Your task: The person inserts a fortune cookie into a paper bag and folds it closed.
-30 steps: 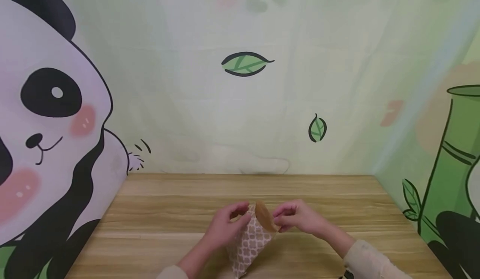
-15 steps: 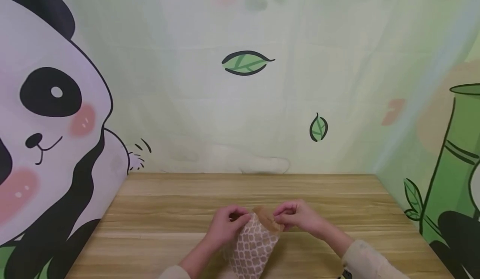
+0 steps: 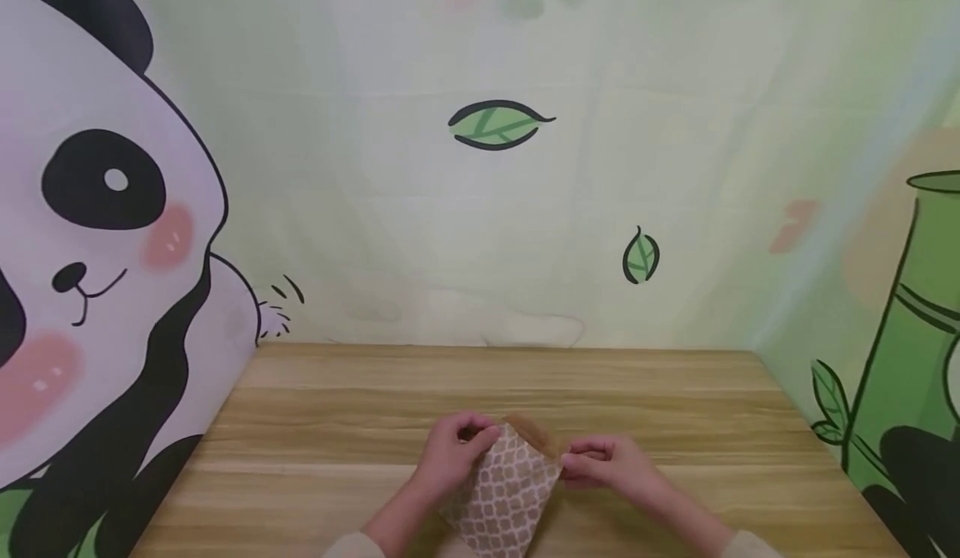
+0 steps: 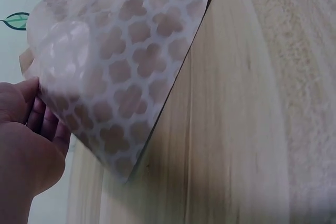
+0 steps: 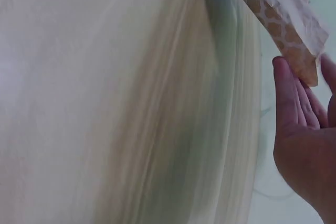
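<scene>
A brown paper bag [image 3: 506, 491] with a white lattice print stands tilted over the table, its mouth up and its plain brown inside showing at the top. My left hand [image 3: 453, 458] pinches the left edge of the mouth. The left wrist view has the bag's broad printed side [image 4: 121, 66] facing the camera, with the left thumb [image 4: 23, 90] on its edge. At the right corner of the mouth is my right hand [image 3: 611, 466], thumb and fingertips at the paper. In the right wrist view, the bag's corner [image 5: 304, 69] lies between that hand's thumb and fingers.
The wood-grain table [image 3: 315, 408] reaches back to a pale green cloth backdrop [image 3: 375, 208]. A cartoon panda [image 3: 112, 249] is printed on the left side and green bamboo [image 3: 900, 358] on the right.
The bag's mouth has narrowed and its printed side has turned more toward the head camera. My right hand has shifted slightly down and right; the left hand stays at the left edge.
</scene>
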### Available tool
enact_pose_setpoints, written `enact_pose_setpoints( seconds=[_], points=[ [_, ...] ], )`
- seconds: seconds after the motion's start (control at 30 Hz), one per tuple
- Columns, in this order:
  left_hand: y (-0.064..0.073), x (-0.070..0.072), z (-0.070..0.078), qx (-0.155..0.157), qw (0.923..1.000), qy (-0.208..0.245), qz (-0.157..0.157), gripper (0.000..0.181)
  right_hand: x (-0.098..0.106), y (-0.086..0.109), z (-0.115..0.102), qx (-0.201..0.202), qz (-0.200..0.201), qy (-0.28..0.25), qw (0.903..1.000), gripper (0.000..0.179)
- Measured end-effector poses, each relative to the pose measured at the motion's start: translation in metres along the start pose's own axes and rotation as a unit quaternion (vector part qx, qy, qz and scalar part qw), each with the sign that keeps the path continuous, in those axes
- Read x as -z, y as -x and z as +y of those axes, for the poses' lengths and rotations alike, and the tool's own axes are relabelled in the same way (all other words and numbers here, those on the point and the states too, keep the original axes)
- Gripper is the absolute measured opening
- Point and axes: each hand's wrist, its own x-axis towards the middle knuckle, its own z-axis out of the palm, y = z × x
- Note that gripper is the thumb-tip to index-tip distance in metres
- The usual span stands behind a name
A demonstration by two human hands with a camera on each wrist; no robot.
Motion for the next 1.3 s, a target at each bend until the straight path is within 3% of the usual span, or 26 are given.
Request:
enact_pose_setpoints(
  seconds=[0.4, 0.9, 1.13, 1.3],
  points=[
    [0.008, -0.008, 0.003, 0.015, 0.9977, 0.0, 0.065, 0.012, -0.012, -0.002, 0.01, 0.025, 0.031, -0.017, 0.9991, 0.036],
    [0.014, -0.003, 0.003, 0.043, 0.9972, 0.026, 0.055, 0.016, -0.013, -0.006, 0.011, -0.005, 0.082, 0.006, 0.9966, 0.033],
    [0.017, -0.005, 0.002, 0.051, 0.9945, 0.048, 0.077, 0.013, -0.015, -0.008, 0.013, 0.009, 0.068, 0.02, 0.9974, 0.037],
    [0.02, -0.008, 0.004, 0.047, 0.9934, 0.039, 0.098, 0.011, -0.02, -0.008, 0.015, 0.001, 0.059, 0.019, 0.9981, 0.036]
  ],
)
